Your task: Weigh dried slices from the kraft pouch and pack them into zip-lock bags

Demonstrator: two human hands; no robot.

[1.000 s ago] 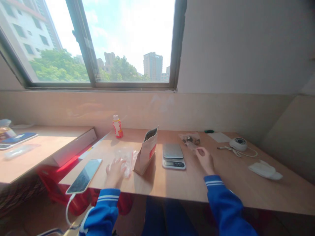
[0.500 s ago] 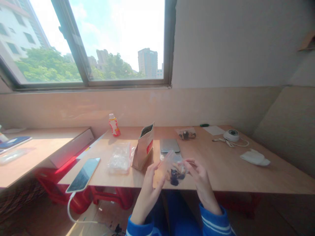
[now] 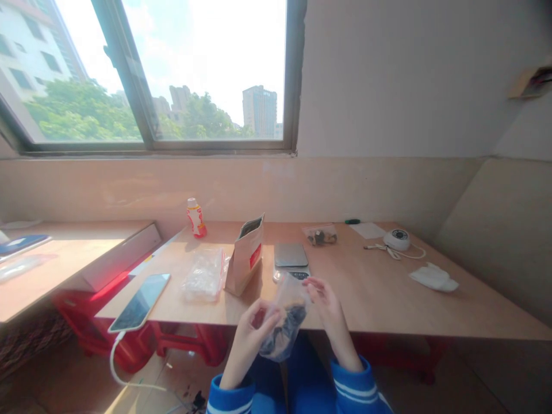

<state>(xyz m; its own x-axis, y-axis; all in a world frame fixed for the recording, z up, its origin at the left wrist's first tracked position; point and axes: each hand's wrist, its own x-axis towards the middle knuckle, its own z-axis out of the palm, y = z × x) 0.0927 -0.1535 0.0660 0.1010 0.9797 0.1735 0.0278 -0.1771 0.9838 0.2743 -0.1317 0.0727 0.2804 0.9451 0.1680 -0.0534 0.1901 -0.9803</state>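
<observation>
Between my hands, over the front edge of the table, hangs a clear zip bag (image 3: 282, 330) with dark and tan pieces inside; what they are I cannot make out. My left hand (image 3: 254, 328) pinches the bag's left side. The fingers of my right hand (image 3: 323, 299) are closed on its upper right corner. Just beyond the bag sits a small digital scale (image 3: 291, 256) with a bare metal plate. To the left of the scale a brown paper pouch (image 3: 245, 259) stands upright with its top open. A stack of clear plastic bags (image 3: 202, 276) lies left of the pouch.
A phone (image 3: 140, 303) on a white cable lies at the left edge. Behind stand a drink bottle (image 3: 197, 218) and a filled zip bag (image 3: 319, 236). On the right are a white dome camera (image 3: 397, 240), paper (image 3: 366, 230) and white tissue (image 3: 433, 278). Red stools (image 3: 190, 342) sit below.
The zip bag has come down and left, closer to my body, and hangs more upright. Both hands moved with it, uncovering the scale's buttons. The view has shifted slightly.
</observation>
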